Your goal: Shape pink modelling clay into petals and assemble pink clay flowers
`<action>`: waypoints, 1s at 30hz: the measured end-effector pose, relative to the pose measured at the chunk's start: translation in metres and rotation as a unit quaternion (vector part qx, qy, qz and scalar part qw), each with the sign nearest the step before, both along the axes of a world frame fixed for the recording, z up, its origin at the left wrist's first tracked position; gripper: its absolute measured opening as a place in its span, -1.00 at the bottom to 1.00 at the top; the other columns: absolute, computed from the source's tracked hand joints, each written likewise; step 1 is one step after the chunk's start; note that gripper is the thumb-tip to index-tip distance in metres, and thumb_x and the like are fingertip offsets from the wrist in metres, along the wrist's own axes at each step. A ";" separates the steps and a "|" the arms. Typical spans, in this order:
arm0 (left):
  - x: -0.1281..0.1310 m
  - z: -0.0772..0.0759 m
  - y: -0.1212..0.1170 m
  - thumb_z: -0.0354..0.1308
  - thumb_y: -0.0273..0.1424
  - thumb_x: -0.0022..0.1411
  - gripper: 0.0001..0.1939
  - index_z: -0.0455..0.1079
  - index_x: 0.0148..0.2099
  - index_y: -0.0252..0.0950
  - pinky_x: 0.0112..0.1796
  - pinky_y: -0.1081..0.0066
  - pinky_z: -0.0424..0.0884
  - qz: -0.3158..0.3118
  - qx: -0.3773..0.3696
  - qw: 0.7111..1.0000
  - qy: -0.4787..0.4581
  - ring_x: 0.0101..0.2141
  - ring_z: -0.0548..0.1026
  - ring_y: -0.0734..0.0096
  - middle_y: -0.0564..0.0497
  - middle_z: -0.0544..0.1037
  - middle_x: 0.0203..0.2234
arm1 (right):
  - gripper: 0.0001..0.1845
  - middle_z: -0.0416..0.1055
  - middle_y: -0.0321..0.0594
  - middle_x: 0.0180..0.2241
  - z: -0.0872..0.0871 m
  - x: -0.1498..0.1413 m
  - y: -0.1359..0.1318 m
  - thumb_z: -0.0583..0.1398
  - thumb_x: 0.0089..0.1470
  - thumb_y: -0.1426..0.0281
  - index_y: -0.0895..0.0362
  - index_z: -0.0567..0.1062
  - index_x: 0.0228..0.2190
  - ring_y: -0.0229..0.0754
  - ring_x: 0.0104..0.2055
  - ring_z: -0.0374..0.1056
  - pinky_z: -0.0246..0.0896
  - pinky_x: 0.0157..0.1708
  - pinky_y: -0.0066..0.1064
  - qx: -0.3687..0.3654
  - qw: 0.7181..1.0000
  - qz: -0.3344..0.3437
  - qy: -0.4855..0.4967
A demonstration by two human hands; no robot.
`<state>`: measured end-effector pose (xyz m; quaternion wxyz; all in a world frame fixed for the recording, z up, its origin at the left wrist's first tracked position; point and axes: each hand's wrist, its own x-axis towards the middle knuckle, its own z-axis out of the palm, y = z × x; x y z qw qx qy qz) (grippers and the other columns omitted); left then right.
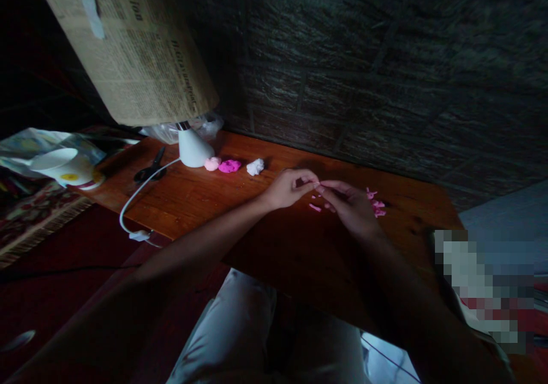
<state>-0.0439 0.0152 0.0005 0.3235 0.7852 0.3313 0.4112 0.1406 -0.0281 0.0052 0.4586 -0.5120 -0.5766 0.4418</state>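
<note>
Left hand [287,190] meets right hand [351,206] just right of frame centre, each grip pinched narrow; any held piece too small to tell. Pink strip [315,207] lies below fingertips, slanting down rightward, nearer right hand, on desk [201,193].

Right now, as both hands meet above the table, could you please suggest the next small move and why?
Perhaps the right hand should set any pinched piece on the pink pile close beside it: its fingertips meet those of the left hand, though anything between them is too small to identify.
</note>
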 end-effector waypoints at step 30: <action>0.005 -0.011 0.005 0.27 -0.18 0.25 -0.68 0.56 -0.18 -0.37 -0.52 0.52 0.21 -0.094 -0.208 0.964 -0.137 -0.59 0.31 0.61 0.09 0.47 -0.55 | -0.59 0.62 -0.23 -0.34 -0.001 0.004 0.002 0.38 -0.02 0.08 0.06 0.67 -0.19 -0.28 -0.53 0.35 0.23 -0.52 -0.40 0.019 0.999 -0.026 -0.001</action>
